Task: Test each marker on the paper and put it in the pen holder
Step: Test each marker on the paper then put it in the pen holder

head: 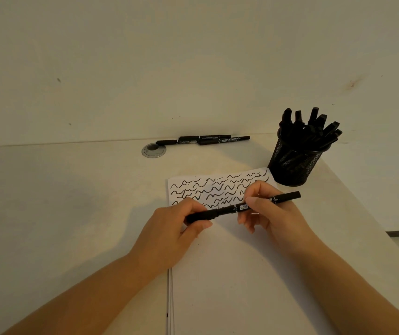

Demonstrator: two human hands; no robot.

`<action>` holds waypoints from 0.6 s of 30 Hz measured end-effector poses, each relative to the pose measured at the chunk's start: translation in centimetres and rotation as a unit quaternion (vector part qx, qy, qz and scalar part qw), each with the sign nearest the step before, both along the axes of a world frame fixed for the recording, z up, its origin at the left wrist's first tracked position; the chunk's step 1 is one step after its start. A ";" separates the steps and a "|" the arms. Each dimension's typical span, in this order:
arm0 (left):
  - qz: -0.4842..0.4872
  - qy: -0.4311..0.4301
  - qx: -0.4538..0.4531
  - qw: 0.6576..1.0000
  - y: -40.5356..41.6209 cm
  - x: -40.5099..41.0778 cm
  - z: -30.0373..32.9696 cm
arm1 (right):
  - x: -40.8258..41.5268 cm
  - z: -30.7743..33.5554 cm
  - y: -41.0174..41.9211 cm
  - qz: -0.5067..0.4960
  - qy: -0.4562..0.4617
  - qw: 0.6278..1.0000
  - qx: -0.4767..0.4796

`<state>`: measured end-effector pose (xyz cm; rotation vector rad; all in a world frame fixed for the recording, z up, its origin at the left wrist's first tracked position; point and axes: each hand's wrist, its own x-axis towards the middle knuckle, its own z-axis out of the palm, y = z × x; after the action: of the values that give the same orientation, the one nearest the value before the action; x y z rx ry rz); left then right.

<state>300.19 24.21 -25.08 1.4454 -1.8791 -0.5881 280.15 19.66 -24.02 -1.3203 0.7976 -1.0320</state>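
Worktop [60, 201]: pale, bare to the left of both hands; carries everything named below.

Left hand [179, 228]: grasping the left end of the marker, fingers curled over the cap end, thumb under it. Probably placed so as to pull or seat that cap.

Marker [229, 209]: black, held level between both hands, slightly raised at its right end, just above the paper. Spanned two-handed, most likely for capping or uncapping; cannot tell which.

Paper [217, 274]: white sheet under and near both hands, rows of black squiggles on its far part beyond the fingers, blank toward the body. Kept right below the hands so a test stroke needs little reach.

Right hand [268, 211]: pinching the marker's barrel past its middle, thumb and forefinger on top, the other fingers loosely curled beneath. Seems to steady the barrel against the left hand's pull.

Loose markers [203, 140]: a few, lying far beyond the hands at the worktop's back edge, beside a round grommet [153, 150]; seemingly still untested.

Pen holder [295, 163]: black mesh cup just beyond and right of the right hand, beside the paper's far corner, crowded with black markers. An easy reach for the drop.
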 end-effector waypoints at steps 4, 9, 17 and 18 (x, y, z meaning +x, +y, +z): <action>-0.024 -0.017 -0.021 0.999 0.3 0.0 0.2 | 0.1 0.2 0.3 0.023 0.017 0.999 -0.015; -0.044 -0.008 -0.033 0.998 0.5 -0.1 0.3 | 0.2 0.3 0.5 0.039 0.005 0.999 -0.026; -0.069 0.056 -0.010 0.996 0.4 -0.3 -0.1 | 0.2 0.5 0.8 0.053 0.016 0.997 -0.052; -0.070 0.060 -0.006 0.996 0.4 -0.3 -0.1 | 0.1 0.5 0.7 0.057 0.018 0.997 -0.053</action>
<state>299.91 24.58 -25.18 1.2492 -1.8955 -0.7124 280.30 20.41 -23.50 -1.4618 0.6946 -0.9734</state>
